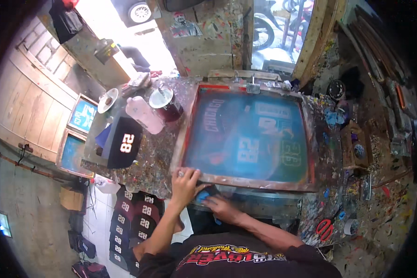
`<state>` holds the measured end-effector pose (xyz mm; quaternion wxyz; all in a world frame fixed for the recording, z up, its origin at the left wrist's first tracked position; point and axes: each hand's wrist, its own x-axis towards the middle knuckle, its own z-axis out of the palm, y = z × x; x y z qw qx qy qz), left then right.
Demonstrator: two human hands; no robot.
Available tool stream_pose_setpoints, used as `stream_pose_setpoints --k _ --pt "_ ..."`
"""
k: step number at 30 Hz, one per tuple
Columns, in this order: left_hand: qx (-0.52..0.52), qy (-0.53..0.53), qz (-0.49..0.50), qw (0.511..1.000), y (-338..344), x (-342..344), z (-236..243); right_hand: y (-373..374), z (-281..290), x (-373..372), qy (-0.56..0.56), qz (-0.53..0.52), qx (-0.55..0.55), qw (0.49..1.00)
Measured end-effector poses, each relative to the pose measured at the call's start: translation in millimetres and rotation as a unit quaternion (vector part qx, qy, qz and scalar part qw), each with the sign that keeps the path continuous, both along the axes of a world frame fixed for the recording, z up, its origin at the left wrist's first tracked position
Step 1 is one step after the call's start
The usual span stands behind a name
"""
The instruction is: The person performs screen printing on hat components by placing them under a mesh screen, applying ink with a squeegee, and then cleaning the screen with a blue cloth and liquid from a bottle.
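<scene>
A wooden-framed printing screen (245,180) with blue mesh and pale lettering and numeral patterns lies on the paint-spattered bench, its far edge under metal hinge clamps (253,88). My left hand (184,185) grips the near left corner of the frame, fingers curled over the top. Just below that edge, my right hand (221,208) is closed around a small blue cloth (202,196). Part of the cloth is hidden by the fingers. Beneath the screen's near edge a flat bluish surface (264,204) shows.
Left of the screen are a dark printed fabric piece (123,142), a pink-white jug (144,114) and a paint pot (167,105). Several printed dark pieces (120,229) lie at lower left. Red-handled scissors (325,229), a tape roll (351,227) and a cardboard box (356,147) sit right.
</scene>
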<state>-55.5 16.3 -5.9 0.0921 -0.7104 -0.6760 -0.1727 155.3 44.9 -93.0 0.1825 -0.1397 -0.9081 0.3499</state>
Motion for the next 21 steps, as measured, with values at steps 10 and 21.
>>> stream_pose_setpoints --k 10,21 --pt "0.109 -0.574 0.064 0.809 -1.9 40.9 9.1 50.9 90.3 -69.0 0.254 -0.195 -0.693 0.646" --pt "0.284 -0.814 0.124 0.492 51.1 -12.0 39.1 92.7 96.8 -136.1 0.069 -0.115 0.036 0.99"
